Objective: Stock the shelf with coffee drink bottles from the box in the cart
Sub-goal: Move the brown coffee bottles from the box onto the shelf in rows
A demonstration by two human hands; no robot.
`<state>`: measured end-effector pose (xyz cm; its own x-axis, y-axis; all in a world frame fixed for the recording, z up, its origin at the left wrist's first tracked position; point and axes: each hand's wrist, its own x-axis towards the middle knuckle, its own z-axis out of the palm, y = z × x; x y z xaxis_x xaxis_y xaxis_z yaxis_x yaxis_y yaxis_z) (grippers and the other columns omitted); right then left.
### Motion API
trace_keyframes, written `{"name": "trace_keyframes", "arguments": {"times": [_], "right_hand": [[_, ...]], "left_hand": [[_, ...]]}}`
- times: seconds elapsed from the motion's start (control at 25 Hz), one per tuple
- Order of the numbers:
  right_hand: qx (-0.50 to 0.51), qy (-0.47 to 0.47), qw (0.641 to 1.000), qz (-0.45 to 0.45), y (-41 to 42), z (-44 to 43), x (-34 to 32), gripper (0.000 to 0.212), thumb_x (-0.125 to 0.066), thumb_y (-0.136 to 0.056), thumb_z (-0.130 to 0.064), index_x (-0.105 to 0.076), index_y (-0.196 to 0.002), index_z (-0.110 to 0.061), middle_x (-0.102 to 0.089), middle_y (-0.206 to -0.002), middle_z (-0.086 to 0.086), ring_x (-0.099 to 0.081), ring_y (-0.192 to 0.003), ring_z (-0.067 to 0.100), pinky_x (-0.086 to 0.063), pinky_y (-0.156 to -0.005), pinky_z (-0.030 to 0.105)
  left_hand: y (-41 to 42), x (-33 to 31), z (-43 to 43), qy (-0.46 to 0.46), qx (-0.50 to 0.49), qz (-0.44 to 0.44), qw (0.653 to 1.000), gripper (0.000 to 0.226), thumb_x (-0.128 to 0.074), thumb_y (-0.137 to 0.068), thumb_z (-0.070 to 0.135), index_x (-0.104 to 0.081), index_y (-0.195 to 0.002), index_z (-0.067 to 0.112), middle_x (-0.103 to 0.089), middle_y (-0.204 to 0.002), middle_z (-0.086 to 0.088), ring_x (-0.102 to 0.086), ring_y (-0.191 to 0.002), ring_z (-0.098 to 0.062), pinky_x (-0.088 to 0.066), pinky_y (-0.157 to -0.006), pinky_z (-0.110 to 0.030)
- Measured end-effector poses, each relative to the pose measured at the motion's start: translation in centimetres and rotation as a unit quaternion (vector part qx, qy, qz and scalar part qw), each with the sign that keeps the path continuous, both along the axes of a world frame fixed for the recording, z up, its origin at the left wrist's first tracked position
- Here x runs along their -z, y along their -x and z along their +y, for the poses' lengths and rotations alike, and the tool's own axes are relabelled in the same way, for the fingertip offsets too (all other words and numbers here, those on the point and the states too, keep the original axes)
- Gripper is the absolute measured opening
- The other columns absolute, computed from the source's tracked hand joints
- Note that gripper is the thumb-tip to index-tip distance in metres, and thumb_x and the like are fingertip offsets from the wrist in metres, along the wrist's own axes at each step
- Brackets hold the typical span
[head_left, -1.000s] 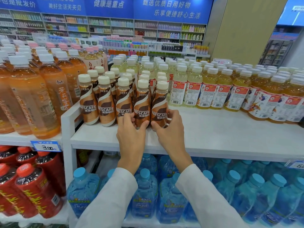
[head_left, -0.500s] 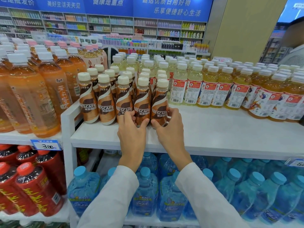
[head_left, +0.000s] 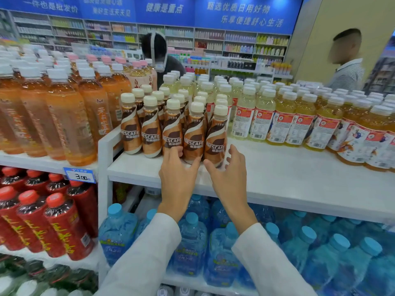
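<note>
Touching a front-row bottle [head_left: 172, 133], the left hand [head_left: 178, 174] grips nothing. Just right, the right hand [head_left: 227, 169] hovers released beside another bottle [head_left: 215, 137].

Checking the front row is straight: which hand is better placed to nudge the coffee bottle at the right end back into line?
Probably the right hand: it hovers open beside that end bottle, apart from it. The left hand touches the middle bottle.

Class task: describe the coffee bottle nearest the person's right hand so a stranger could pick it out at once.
Find the white upper shelf, then its front row of five brown Nescafe bottles. Take the rightmost bottle, beside the right hand. Alone in that row, it borders the pale yellow drinks.
</note>
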<state>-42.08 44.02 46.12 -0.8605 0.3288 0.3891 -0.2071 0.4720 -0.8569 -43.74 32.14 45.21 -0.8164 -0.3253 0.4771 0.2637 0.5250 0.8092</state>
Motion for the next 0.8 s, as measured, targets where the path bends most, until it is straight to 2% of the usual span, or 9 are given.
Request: {"name": "trace_keyframes", "arguments": {"times": [0.16, 0.24, 0.28, 0.4, 0.44, 0.48, 0.6, 0.68, 0.8], "right_hand": [[-0.065, -0.024, 0.998, 0.002, -4.0, -0.3, 1.1, 0.051, -0.065, -0.098, -0.03, -0.047, -0.145, -0.027, -0.048, -0.135, -0.014, -0.048, -0.122, 0.003, -0.041, -0.111, 0.029], [-0.111, -0.033, 0.993, 0.001, -6.0, -1.1, 1.9, 0.047, -0.061, -0.1, -0.032, -0.049, -0.145, -0.028, -0.048, -0.143, -0.015, -0.044, -0.131, 0.002, -0.035, -0.113, 0.024], [-0.137, -0.037, 0.99, -0.001, -6.9, -1.6, 2.2, 0.047, -0.06, -0.1, -0.034, -0.05, -0.145, -0.03, -0.047, -0.146, -0.017, -0.041, -0.133, 0.0, -0.033, -0.113, 0.022], [-0.221, -0.049, 0.974, -0.017, -9.5, -4.0, 3.9, 0.047, -0.059, -0.099, -0.041, -0.05, -0.145, -0.034, -0.046, -0.148, -0.021, -0.038, -0.138, -0.001, -0.03, -0.117, 0.024], [-0.258, -0.06, 0.964, -0.028, -10.4, -5.4, 4.8, 0.048, -0.058, -0.098, -0.043, -0.051, -0.145, -0.033, -0.046, -0.149, -0.02, -0.038, -0.14, 0.0, -0.03, -0.117, 0.026], [-0.292, -0.072, 0.953, -0.039, -11.4, -6.8, 5.7, 0.051, -0.057, -0.097, -0.046, -0.051, -0.146, -0.031, -0.047, -0.15, -0.018, -0.038, -0.141, 0.002, -0.031, -0.118, 0.028], [-0.39, -0.122, 0.909, -0.076, -13.9, -11.5, 9.1, 0.066, -0.048, -0.092, -0.058, -0.048, -0.149, -0.025, -0.045, -0.154, -0.012, -0.036, -0.145, 0.008, -0.029, -0.121, 0.033], [-0.45, -0.158, 0.87, -0.126, -15.4, -15.3, 11.8, 0.066, -0.047, -0.095, -0.057, -0.042, -0.153, -0.027, -0.039, -0.158, -0.012, -0.032, -0.147, 0.007, -0.026, -0.121, 0.029], [-0.511, -0.185, 0.817, -0.191, -17.3, -20.5, 16.2, 0.061, -0.051, -0.1, -0.051, -0.039, -0.155, -0.027, -0.035, -0.161, -0.011, -0.03, -0.149, 0.01, -0.026, -0.121, 0.029]], "left_hand": [[-3.5, 1.4, -1.5, 0.027, -0.017, 0.007, 0.999, 0.042, -0.072, -0.089, 0.039, -0.061, -0.124, 0.02, -0.061, -0.125, 0.003, -0.05, -0.122, -0.016, -0.039, -0.102, -0.027], [-5.8, 2.5, -3.1, 0.03, -0.045, 0.006, 0.999, 0.043, -0.072, -0.089, 0.04, -0.062, -0.126, 0.022, -0.059, -0.129, 0.006, -0.046, -0.129, -0.013, -0.038, -0.108, -0.026], [-7.1, 3.0, -4.0, 0.023, -0.056, 0.002, 0.998, 0.043, -0.071, -0.09, 0.041, -0.061, -0.128, 0.023, -0.058, -0.13, 0.009, -0.046, -0.129, -0.01, -0.039, -0.108, -0.024], [-11.8, 5.0, -7.3, 0.016, -0.088, -0.038, 0.995, 0.04, -0.067, -0.093, 0.044, -0.058, -0.131, 0.032, -0.052, -0.123, 0.026, -0.044, -0.117, 0.013, -0.031, -0.102, -0.005], [-13.7, 6.2, -8.8, 0.014, -0.106, -0.058, 0.993, 0.038, -0.066, -0.094, 0.045, -0.056, -0.129, 0.036, -0.051, -0.122, 0.031, -0.043, -0.115, 0.016, -0.031, -0.102, -0.005], [-15.5, 7.3, -10.2, 0.012, -0.125, -0.077, 0.989, 0.039, -0.065, -0.095, 0.047, -0.056, -0.13, 0.036, -0.052, -0.124, 0.031, -0.045, -0.117, 0.014, -0.035, -0.105, -0.01], [-21.1, 11.1, -14.5, -0.017, -0.196, -0.162, 0.967, 0.053, -0.061, -0.094, 0.054, -0.053, -0.142, 0.032, -0.055, -0.138, 0.018, -0.056, -0.121, -0.007, -0.044, -0.107, -0.031], [-25.3, 13.9, -17.4, -0.058, -0.255, -0.226, 0.938, 0.056, -0.059, -0.094, 0.057, -0.049, -0.144, 0.035, -0.054, -0.136, 0.018, -0.061, -0.115, -0.012, -0.048, -0.102, -0.032], [-31.4, 18.2, -21.3, -0.102, -0.337, -0.273, 0.895, 0.053, -0.063, -0.092, 0.053, -0.057, -0.139, 0.03, -0.068, -0.123, 0.007, -0.066, -0.11, -0.02, -0.051, -0.097, -0.035]]}}
